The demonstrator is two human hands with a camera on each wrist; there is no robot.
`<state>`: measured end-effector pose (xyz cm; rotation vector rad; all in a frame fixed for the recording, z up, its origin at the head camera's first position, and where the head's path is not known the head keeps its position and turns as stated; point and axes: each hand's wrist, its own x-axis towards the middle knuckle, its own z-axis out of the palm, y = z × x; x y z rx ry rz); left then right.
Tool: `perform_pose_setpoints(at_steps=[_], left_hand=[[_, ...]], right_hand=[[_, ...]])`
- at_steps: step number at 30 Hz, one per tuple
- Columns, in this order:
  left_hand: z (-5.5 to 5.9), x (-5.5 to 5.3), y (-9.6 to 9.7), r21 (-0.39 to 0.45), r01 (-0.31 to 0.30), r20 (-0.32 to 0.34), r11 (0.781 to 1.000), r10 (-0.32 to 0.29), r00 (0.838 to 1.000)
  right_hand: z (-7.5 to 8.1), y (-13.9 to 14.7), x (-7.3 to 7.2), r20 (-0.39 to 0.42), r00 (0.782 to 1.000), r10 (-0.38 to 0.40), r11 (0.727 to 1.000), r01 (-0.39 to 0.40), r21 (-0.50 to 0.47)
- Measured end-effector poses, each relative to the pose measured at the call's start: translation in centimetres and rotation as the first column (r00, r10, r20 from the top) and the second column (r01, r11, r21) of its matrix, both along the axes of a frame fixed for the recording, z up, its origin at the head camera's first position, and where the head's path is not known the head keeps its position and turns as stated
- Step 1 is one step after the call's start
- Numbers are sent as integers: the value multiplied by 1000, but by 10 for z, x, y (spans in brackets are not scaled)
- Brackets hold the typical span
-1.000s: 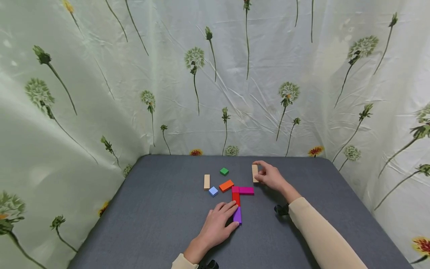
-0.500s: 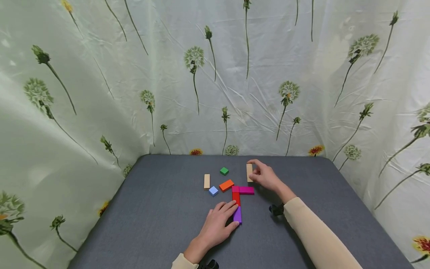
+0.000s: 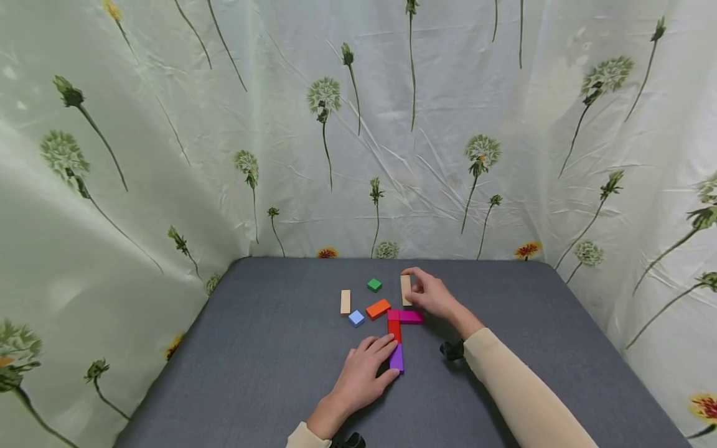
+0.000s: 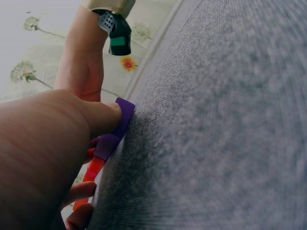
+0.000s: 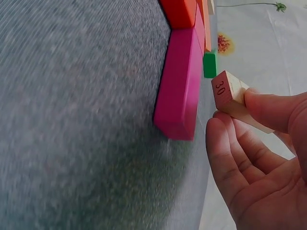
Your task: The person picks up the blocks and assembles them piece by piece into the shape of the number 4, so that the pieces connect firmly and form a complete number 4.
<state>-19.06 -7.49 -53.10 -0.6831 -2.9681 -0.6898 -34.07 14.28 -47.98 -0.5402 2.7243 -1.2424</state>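
Observation:
My left hand (image 3: 361,378) lies with fingers spread along a row of flat blocks. Its fingertips touch near the joint of the red block (image 3: 395,328) and the purple block (image 3: 397,359), and its thumb sits at the purple block's near end. A pink square (image 3: 393,315) tops the red one, with a magenta block (image 3: 411,317) reaching rightward from it. Beyond that, my right hand (image 3: 434,295) pinches a plain wooden block (image 5: 235,98) between thumb and fingers. The number 30 shows on the block's end in the right wrist view.
Left of the row lie an orange block (image 3: 378,308), a light blue block (image 3: 356,318) and another plain wooden block (image 3: 345,302). A green block (image 3: 374,285) lies farther back. Flower-print curtains (image 3: 358,155) surround the grey table (image 3: 269,361) at the back and sides.
My right hand has moved left with the wooden block, from right of the magenta block's end to just beyond the magenta block. The left hand stays in place.

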Motion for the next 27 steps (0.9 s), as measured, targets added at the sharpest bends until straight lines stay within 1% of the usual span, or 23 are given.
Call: perform_pose_setpoints(at_steps=[11,20,27], left_hand=[[0,0,-1,10,10,2,1000,-10,1000],[0,0,-2,8,13,-4,1000,-13,1000],[0,0,-2,9,16,13,1000,-16,1000]], right_hand=[[-3,-14,-1,31,999,15,1000,-15,7],[-5,-24,-3,39,999,7,1000,-8,17],[-5,-31,-2,52,998,19,1000,-20,8]])
